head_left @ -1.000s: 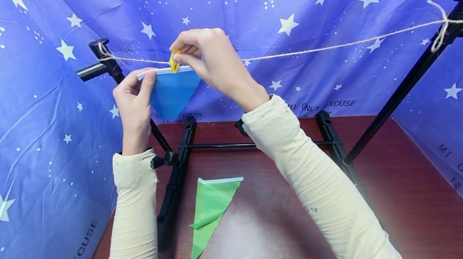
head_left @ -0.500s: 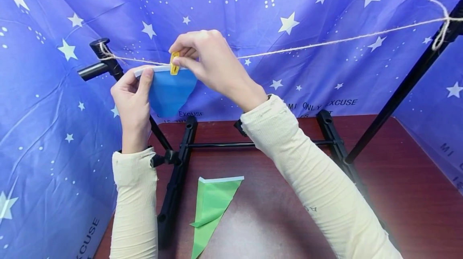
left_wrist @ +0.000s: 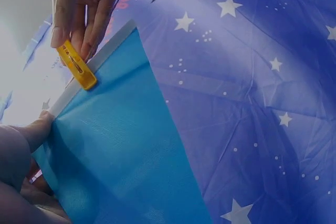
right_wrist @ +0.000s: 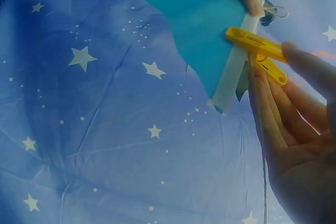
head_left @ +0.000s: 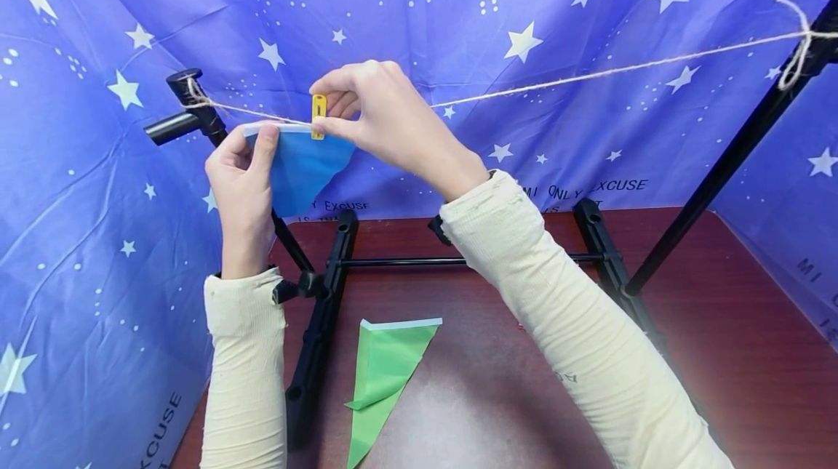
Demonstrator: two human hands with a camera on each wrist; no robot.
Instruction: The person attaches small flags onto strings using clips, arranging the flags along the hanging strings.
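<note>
A blue triangular flag (head_left: 302, 163) with a white top band hangs at a twine line (head_left: 589, 73) strung between two black stands. My left hand (head_left: 244, 178) pinches the flag's upper left corner. My right hand (head_left: 373, 116) pinches a yellow clothespin (head_left: 318, 115) that sits upright over the flag's white band at the twine. The left wrist view shows the yellow clothespin (left_wrist: 77, 65) on the blue flag (left_wrist: 121, 150) band. In the right wrist view the clothespin (right_wrist: 255, 48) clamps across the white band, with my fingers (right_wrist: 278, 103) beside it.
A green triangular flag (head_left: 380, 374) lies on the dark red table (head_left: 720, 353). The black stand frame (head_left: 327, 287) has a crossbar and feet on the table, with a slanted pole (head_left: 727, 163) at right. Blue star-printed cloth (head_left: 458, 25) hangs behind and at both sides.
The clothespin has turned from tilted to upright over the flag's white band. Both hands and the flag have shifted only slightly.
</note>
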